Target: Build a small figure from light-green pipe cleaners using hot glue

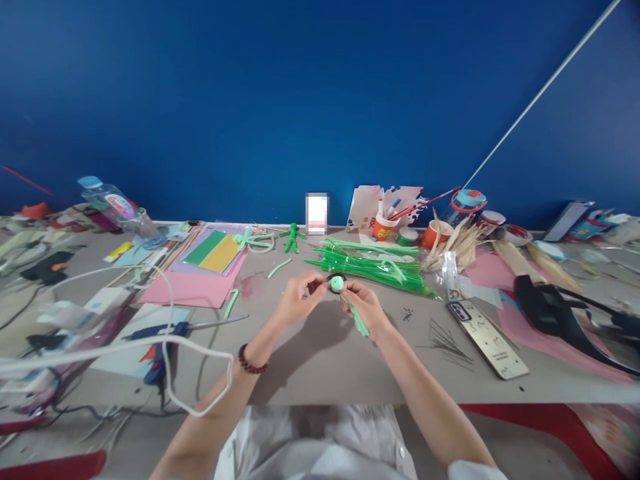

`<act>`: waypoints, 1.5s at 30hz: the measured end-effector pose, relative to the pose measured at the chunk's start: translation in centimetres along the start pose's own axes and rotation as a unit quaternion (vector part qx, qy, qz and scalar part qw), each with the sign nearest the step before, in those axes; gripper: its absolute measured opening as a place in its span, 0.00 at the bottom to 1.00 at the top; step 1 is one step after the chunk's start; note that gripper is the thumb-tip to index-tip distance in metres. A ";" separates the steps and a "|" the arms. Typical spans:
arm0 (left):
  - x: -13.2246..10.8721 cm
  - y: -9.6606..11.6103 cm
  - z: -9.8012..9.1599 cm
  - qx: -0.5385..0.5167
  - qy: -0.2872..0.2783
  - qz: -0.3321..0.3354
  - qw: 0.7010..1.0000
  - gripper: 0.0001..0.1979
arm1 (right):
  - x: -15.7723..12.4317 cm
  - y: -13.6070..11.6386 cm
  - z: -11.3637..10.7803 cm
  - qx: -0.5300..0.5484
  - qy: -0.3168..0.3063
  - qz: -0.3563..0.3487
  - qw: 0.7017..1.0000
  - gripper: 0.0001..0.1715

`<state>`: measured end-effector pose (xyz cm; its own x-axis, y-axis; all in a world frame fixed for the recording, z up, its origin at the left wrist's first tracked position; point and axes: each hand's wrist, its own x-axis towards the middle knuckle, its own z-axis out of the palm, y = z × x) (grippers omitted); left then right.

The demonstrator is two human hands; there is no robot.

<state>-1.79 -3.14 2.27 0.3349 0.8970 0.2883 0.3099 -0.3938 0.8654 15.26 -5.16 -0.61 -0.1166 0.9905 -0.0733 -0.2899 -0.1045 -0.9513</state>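
A mint-green pipe-cleaner figure (pixel 337 283) with a round coiled head is held over the middle of the table. A dark band runs around the head; its exact kind is too small to tell. My left hand (pixel 303 293) pinches at the left side of this band, thumb and finger together. From the right, my right hand (pixel 367 308) is closed on the figure, its mint-green strands hanging below the fingers. Just behind the hands lies a bundle of green pipe cleaners (pixel 370 267) in clear plastic. Loose mint-green pieces (pixel 231 303) are on the left.
A finished-looking green figure (pixel 293 238) stands by a lit phone (pixel 317 213) at the wall. A blue glue gun (pixel 163 347) and white cable (pixel 173 340) lie left. Thin dark wires (pixel 447 343) and another phone (pixel 487 339) are right. Paper cups (pixel 384 228) stand behind.
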 end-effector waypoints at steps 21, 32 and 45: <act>-0.7 0.4 0.7 0.197 0.030 0.102 0.975 0.12 | -0.8 0.4 -0.1 -0.399 0.105 -0.339 0.845 0.07; -0.7 0.6 0.5 0.177 0.034 0.113 0.977 0.11 | -1.1 0.6 0.1 -0.441 0.110 -0.381 0.805 0.07; 0.0 0.1 -0.5 0.120 -0.077 0.085 0.986 0.14 | -1.0 -0.1 -0.2 -0.377 0.072 -0.361 0.850 0.09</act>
<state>-2.21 -3.05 2.57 0.5260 0.7804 0.3380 0.4341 -0.5881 0.6824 15.58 -6.12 -0.54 -0.0329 0.7791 0.6261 0.4608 0.5677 -0.6822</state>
